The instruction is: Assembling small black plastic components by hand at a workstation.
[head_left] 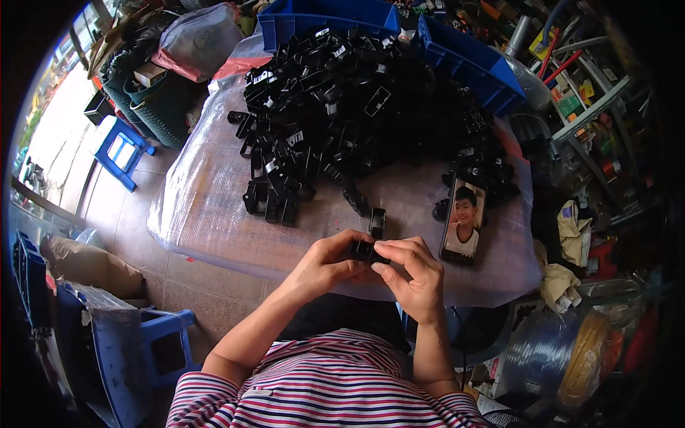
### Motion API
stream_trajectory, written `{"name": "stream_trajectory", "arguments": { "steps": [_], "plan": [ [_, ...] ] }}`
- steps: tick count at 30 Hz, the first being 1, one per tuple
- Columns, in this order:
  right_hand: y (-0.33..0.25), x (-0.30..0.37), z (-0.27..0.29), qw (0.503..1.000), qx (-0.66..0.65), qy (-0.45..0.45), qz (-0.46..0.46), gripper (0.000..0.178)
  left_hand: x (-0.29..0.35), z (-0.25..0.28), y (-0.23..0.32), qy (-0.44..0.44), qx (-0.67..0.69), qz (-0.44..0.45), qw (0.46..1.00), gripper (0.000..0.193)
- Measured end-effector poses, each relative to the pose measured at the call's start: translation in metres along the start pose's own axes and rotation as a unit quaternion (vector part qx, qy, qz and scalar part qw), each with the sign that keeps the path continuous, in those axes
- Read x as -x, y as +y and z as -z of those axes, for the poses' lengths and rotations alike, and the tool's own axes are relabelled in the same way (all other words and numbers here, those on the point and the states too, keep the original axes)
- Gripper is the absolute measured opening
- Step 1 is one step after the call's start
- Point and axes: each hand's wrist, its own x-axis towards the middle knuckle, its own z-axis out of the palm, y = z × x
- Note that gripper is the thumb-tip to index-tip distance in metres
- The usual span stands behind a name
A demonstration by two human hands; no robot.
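Over the near edge of the table, a small black plastic part [364, 250] is held between my two hands. My left hand [322, 267] grips it from the left with thumb and forefinger. From the other side, the bent fingers and thumb of my right hand [414, 272] close on the same part. Fingers cover much of it, so its full shape is hidden. Just beyond my fingertips is another black piece [378, 220]; I cannot tell whether it touches the held one. A large heap of similar black plastic parts [335, 107] covers the far half of the table.
Bubble wrap [207, 221] covers the table. A phone [464, 222] with a person on its screen leans near the right. Blue bins [474, 64] stand behind the heap. Blue stools [123, 151] are on the left floor; wound rolls [546, 353] sit at lower right.
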Motion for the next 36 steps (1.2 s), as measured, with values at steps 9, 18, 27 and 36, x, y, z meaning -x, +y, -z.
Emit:
{"name": "stream_trajectory", "arguments": {
  "steps": [9,18,27,36],
  "plan": [
    [0.012,0.017,-0.007,0.975,-0.183,0.037,-0.123,0.035,0.007,-0.023,0.001,0.051,-0.071,-0.056,0.995,0.043],
    [0.012,-0.007,-0.001,0.994,-0.100,0.005,-0.046,0.016,-0.003,-0.020,-0.006,0.108,0.254,-0.131,0.952,0.031],
    [0.108,-0.102,0.023,0.957,0.288,0.009,-0.019,0.033,-0.067,0.019,0.038,0.035,-0.616,-0.340,0.710,0.044],
    [0.068,-0.072,0.002,0.996,-0.006,-0.043,-0.077,0.036,-0.029,0.038,0.036,0.124,-0.322,-0.231,0.910,0.044]
  ]
}}
